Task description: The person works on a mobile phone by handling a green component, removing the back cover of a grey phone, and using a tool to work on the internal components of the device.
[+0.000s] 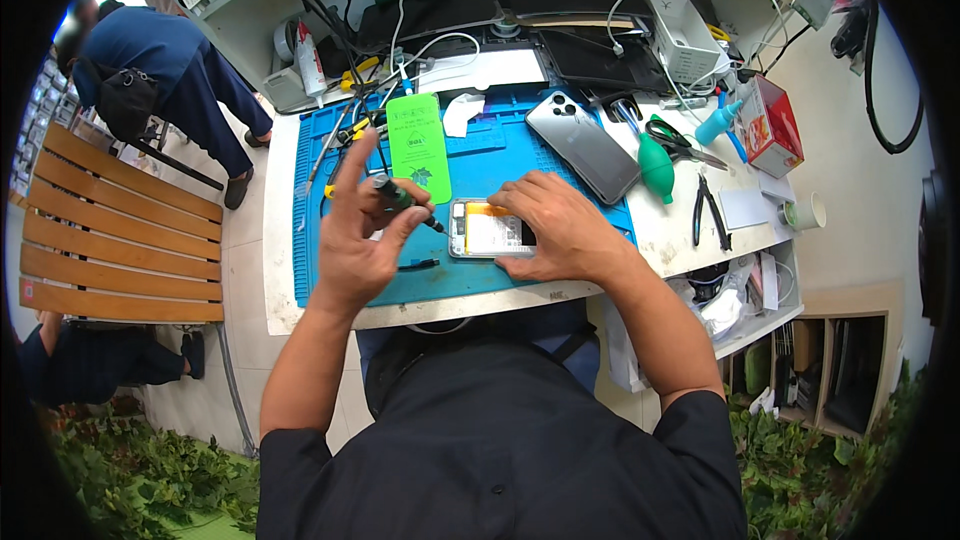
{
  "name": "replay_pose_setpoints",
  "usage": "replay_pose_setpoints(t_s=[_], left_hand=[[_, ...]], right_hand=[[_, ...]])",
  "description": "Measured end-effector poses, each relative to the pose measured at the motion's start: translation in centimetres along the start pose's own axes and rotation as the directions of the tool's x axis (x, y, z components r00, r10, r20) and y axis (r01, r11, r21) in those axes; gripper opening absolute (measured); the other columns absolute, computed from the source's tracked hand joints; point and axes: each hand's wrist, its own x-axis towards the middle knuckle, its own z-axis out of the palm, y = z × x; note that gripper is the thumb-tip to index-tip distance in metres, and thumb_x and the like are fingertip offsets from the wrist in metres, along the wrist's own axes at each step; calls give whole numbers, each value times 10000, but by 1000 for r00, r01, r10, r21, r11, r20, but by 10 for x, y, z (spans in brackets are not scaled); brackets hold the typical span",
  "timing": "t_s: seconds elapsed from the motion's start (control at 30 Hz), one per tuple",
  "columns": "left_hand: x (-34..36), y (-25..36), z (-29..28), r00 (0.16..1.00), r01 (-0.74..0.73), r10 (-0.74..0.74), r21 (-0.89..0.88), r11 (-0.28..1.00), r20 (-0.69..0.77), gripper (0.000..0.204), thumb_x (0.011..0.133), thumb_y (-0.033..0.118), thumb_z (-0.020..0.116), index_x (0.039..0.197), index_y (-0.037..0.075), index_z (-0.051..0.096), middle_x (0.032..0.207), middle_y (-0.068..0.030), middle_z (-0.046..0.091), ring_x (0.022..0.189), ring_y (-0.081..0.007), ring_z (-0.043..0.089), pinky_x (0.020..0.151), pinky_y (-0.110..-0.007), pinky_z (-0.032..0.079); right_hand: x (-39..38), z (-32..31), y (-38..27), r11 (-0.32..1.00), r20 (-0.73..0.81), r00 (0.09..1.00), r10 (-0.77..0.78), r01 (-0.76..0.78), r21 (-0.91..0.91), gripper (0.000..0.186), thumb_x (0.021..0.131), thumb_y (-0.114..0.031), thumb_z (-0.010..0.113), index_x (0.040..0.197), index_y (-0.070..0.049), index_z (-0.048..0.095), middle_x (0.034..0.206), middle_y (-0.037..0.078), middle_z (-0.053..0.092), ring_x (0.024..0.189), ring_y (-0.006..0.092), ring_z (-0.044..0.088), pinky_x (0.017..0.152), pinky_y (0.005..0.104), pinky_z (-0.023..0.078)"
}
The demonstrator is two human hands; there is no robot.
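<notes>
My left hand (358, 235) grips a small screwdriver (397, 194) with a dark green handle between thumb and fingers, its index finger raised. The tip points down to the right, at the left end of an opened phone (492, 231). Whether it touches is too small to tell. Inside the phone a pale battery with yellow edging shows. My right hand (565, 228) holds the phone from the right, fingers on its far edge and thumb on its near edge, covering its right end. Both lie over a blue work mat (470, 287). A small dark tool (418, 265) rests by my left hand.
A bright green card (418, 145) lies beyond my left hand. A larger phone (583, 145), a green air blower (656, 168), scissors (683, 143) and pliers (712, 215) lie to the right. Cables hang over the table. Another person (165, 65) bends over at far left, beside a wooden bench (125, 230).
</notes>
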Motion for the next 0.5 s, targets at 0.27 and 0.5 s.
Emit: replay_pose_setpoints(t_s=[0.27,0.5], left_hand=[[6,-18,19,983,-176,160,215,961,89,722,1024,-1,781,1663,25,444,1110,-141,765,1025,-190,782,882,-330,678],[7,-19,19,987,-153,138,222,963,82,685,1020,-2,787,1632,21,481,1133,-131,765,1046,-184,780,908,-333,683]], right_hand=[[0,-3,1,1000,30,1000,10,-10,17,609,739,-264,930,1261,-29,720,1237,125,748,1192,322,667,1076,444,533],[-1,-3,2,999,34,999,26,-27,19,610,742,-273,932,1261,-33,718,1221,125,745,1189,322,667,1087,450,519]])
